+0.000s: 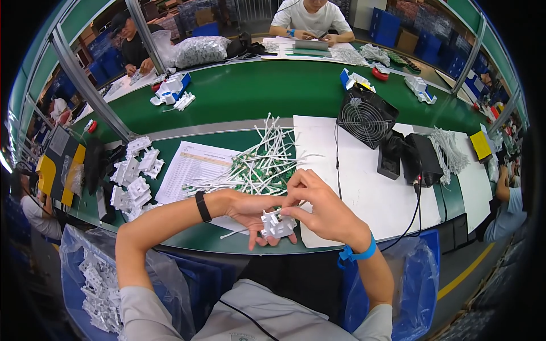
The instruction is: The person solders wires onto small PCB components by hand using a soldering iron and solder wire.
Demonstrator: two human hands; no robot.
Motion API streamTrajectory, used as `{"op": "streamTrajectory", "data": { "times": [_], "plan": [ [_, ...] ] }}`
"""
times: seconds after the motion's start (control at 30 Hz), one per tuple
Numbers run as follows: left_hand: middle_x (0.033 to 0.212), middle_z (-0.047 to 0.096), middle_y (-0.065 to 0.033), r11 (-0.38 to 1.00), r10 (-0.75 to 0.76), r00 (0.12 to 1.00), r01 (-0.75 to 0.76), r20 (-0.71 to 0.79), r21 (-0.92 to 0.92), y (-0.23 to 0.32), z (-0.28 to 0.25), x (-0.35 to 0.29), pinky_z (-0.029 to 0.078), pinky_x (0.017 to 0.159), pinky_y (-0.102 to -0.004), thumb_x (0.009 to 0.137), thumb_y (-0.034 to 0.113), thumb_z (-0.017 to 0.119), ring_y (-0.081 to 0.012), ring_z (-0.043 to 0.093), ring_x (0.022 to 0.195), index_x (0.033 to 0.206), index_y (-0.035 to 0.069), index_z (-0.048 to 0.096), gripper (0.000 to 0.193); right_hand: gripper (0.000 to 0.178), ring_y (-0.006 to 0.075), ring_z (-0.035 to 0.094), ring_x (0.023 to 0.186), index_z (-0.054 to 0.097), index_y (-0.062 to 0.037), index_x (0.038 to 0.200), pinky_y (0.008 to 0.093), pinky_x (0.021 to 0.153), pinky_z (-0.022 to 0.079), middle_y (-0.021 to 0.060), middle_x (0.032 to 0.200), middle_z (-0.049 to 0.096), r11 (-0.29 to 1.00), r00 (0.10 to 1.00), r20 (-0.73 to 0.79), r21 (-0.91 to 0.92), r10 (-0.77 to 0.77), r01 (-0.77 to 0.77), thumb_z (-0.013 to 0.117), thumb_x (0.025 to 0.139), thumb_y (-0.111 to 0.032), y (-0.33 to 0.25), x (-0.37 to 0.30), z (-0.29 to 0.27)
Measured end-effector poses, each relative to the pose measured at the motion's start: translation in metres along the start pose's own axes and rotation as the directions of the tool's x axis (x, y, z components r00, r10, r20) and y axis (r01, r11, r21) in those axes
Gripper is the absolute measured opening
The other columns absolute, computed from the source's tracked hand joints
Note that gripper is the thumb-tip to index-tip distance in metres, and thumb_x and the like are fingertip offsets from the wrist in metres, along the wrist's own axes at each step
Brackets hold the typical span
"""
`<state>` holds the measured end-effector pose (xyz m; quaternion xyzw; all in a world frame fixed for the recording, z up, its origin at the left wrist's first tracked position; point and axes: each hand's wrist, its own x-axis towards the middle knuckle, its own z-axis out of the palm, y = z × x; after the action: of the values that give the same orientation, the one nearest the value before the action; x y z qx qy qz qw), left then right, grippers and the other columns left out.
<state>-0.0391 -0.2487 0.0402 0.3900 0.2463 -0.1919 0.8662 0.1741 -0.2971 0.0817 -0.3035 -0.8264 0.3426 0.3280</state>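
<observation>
A white moulded plastic housing sits in my left hand, whose fingers curl beneath it, close to the table's front edge. Above the housing's top edge, my right hand pinches thumb and fingers together. Whatever is between those fingertips is too small and covered to make out. Just beyond both hands lies a tangled heap of white wires with small green circuit boards. Several more white housings are piled to the left of my left forearm.
A printed sheet lies under the wire heap. White board covers the right side, with a black fan and a black box. Bins flank me: housings in the left one, plastic lining the right. A green conveyor runs beyond; co-workers sit across.
</observation>
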Motion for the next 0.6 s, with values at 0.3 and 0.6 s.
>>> {"op": "streamTrajectory", "data": {
  "times": [0.3,0.6],
  "plan": [
    [0.079,0.062,-0.0095,1.0,0.016,1.0,-0.016,-0.011,0.019,0.0,0.001,0.011,0.065,0.06,-0.0398,0.095,0.079,0.019,-0.0173,0.064,0.067,0.132,-0.003,0.057,0.098,0.011,0.0288,0.052,0.097,0.07,-0.0013,0.084,0.0392,0.085,0.045,0.0098,0.099,0.054,0.99,1.0,0.004,-0.143,0.02,-0.019,0.075,0.083,-0.01,-0.012,-0.005,-0.002],
    [0.077,0.059,-0.0079,0.998,0.055,0.998,-0.055,-0.008,-0.018,0.003,0.006,0.019,0.065,0.067,-0.043,0.095,0.077,0.014,-0.0172,0.061,0.065,0.133,-0.003,0.055,0.098,0.007,0.0251,0.047,0.093,0.073,-0.0041,0.085,0.0355,0.083,0.041,0.0067,0.097,0.053,0.988,0.984,-0.124,-0.068,0.129,-0.138,0.077,0.081,-0.008,-0.01,-0.017,0.002]
  ]
}}
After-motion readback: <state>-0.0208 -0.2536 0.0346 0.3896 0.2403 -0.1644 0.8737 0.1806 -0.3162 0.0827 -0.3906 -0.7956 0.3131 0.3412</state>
